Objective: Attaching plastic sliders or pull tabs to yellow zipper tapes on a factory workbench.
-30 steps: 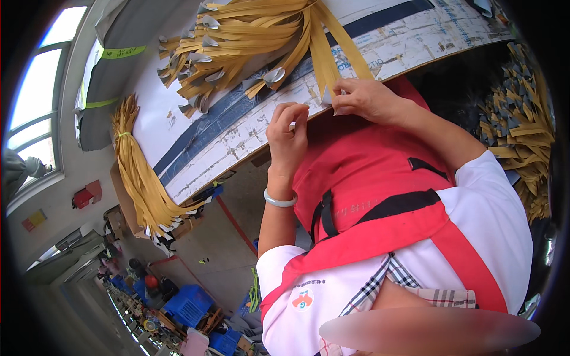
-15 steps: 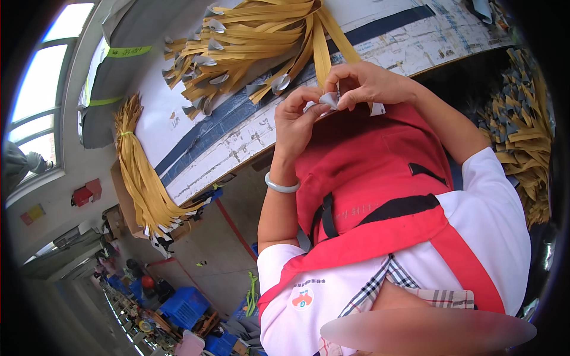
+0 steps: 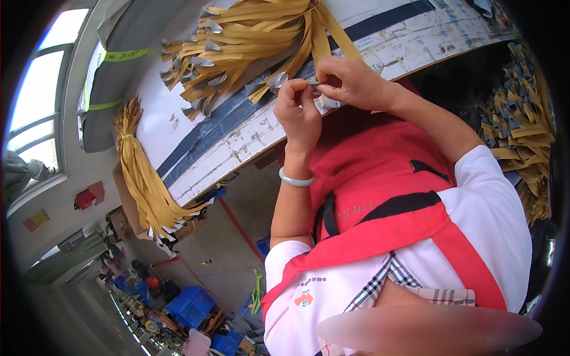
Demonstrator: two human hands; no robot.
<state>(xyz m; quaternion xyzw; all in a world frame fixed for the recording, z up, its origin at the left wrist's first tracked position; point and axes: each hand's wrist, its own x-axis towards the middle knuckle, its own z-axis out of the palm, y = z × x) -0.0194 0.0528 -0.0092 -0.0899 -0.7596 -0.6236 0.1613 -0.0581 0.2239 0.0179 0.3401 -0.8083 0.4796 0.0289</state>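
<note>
Both my hands meet above the near edge of the work table. My left hand [image 3: 298, 113] pinches a small grey fabric tab [image 3: 314, 83] between thumb and fingers. On the tab's other side my right hand [image 3: 351, 83] is also closed on it with fingertips. The fingers cover most of the tab. A mustard-yellow zipper strip [image 3: 321, 46] runs from the bundle down to my right hand. Left of my hands, a large bundle of yellow zipper strips [image 3: 249, 50] lies spread out, with curled grey tabs on their ends.
The white, scuffed table [image 3: 237, 145] bears a dark blue band [image 3: 205, 127]. A tied yellow bundle [image 3: 139, 172] hangs over its left end. More grey-tipped strips [image 3: 522, 124] hang at the right. Blue crates [image 3: 191, 305] stand on the floor at lower left. My red apron [image 3: 374, 160] touches the table edge.
My hands have moved slightly up and away from my body. The grey tab, which showed as a cone between my fingers, is now tilted and mostly covered. My left forearm has shifted right.
</note>
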